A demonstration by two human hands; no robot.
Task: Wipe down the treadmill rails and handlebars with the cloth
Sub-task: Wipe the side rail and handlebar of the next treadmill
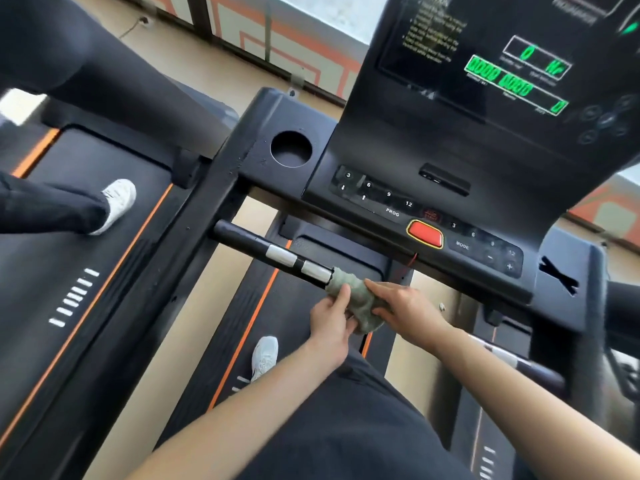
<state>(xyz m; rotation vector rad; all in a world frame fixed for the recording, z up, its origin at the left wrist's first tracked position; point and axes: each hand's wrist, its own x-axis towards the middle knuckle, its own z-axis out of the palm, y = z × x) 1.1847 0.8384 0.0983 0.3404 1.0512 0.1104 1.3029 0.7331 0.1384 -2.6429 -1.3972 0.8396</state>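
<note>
— Where is the cloth, and why is it held like that?

— You have the cloth bunched over the near end of the handlebar, the short black bar that sticks out toward you under the console. Wrapped like a sleeve, it can rub the bar all the way round in one stroke. That looks like the reason.

— And the hands?

— Both are together on it. Your left hand pinches the cloth from below, thumb up against it. Your right hand lies over the top, fingers and thumb closed on the bundle. They sit at the bar's tip, nearly touching.

— How much is done?

— I can't tell. The two silver plates and the black length beyond them are bare of cloth, so I judge that's the stretch to slide along.

— Is there room for that?

— Along the bar, yes. There's open air all round it, down to the belt, until it meets the frame at its far end. Above is tighter. The console's front edge overhangs your right hand, with the red button and a thin red cord hanging just above it. Keep your strokes low so you don't snag it. The other handlebar shows just past your right forearm, apart from the cloth.

— And to the left?

— Another person's shoe is on the next treadmill, well apart from you.
</note>
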